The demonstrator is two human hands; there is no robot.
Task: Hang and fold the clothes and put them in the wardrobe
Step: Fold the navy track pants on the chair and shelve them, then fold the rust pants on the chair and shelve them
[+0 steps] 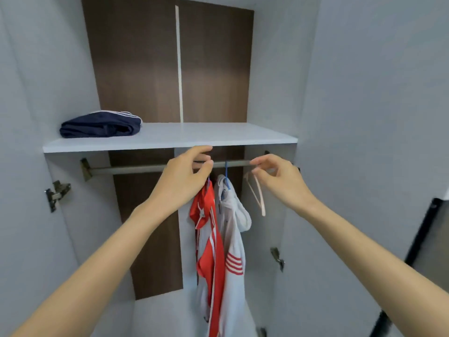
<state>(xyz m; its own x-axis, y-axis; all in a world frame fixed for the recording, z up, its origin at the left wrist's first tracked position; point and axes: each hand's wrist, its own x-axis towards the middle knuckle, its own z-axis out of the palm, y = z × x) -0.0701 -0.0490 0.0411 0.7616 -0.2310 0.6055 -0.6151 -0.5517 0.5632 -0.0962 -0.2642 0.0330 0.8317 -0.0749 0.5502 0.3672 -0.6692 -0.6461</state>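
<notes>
The left hand [187, 171] curls at the rail [136, 169], hiding the hanger top of the red shirt [211, 239]; its grip is unclear. The right hand [277, 176] pinches an empty hanger [259, 195], hook hidden.

Both arms are bare along all that shows, from the frame's edge to the fingertips. The left forearm [104, 256], entering from 7 o'clock, and the right forearm [364, 244], from 4 o'clock, are slim and smooth; the left hand [184, 176] and right hand [279, 183] have slender fingers
</notes>
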